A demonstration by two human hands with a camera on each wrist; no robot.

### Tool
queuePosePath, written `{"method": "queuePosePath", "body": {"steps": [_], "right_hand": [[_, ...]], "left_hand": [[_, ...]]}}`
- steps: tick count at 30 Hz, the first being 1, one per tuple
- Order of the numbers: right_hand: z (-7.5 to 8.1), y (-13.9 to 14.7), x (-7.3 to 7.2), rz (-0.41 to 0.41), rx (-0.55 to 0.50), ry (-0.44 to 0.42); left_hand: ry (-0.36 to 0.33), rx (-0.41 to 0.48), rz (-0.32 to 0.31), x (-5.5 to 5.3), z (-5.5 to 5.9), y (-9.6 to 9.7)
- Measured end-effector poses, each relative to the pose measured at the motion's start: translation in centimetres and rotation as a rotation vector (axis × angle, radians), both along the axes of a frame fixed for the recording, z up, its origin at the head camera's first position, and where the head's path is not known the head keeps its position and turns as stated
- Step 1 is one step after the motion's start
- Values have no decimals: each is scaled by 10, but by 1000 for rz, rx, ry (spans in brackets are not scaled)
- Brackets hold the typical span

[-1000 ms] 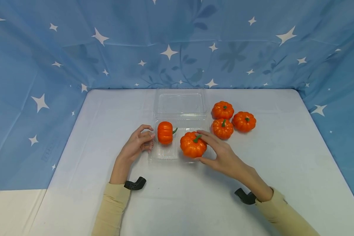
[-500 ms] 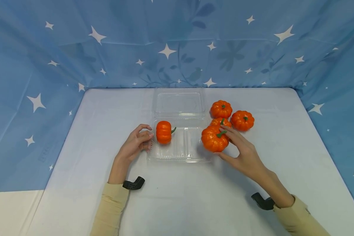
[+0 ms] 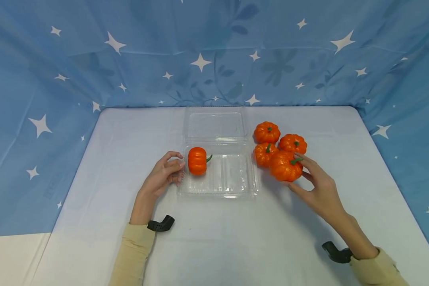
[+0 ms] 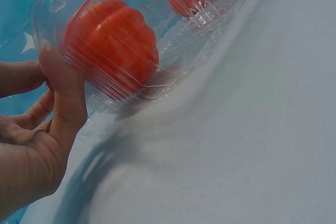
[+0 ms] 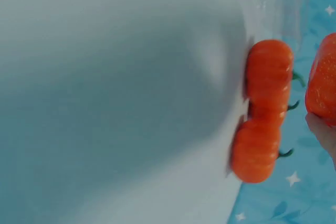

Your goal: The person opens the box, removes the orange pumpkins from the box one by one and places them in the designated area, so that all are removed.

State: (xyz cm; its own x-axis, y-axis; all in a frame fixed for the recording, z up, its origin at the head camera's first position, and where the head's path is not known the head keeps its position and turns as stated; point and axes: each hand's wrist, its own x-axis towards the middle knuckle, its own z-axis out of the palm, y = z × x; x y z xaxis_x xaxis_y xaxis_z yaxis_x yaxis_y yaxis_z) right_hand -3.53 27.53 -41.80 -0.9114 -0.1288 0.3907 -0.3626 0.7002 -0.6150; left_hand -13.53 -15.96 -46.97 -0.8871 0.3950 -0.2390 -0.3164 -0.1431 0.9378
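My left hand pinches the left rim of a clear plastic clamshell box, whose lid lies back toward the curtain. In the left wrist view the thumb presses on the box's edge. One small orange pumpkin lies on its side in the left part of the box, green stem pointing right. My right hand grips another orange pumpkin between thumb and fingers, to the right of the box. That pumpkin is raised above the table; only part of it shows in the right wrist view.
Three more pumpkins, at the back, on the right and at the front left, sit clustered right of the box. A white cloth covers the table. A blue star-patterned curtain borders its back and sides.
My right hand has carried its pumpkin rightward, from over the box to in front of the cluster. My left hand has stayed at the box's left rim.
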Motion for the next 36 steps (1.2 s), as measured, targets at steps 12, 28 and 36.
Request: {"method": "queuePosePath", "body": {"steps": [12,28,36], "right_hand": [[-22,27,-7,-118,-119,-195],[-32,35,-37,-118,52,-206],[-40,34,-46,-103,108,-237]], "left_hand": [[-3,-2,1,0,1,-1],[2,-9,1,0,0,-3],[-1,-5,-5,0,0,-3]]}}
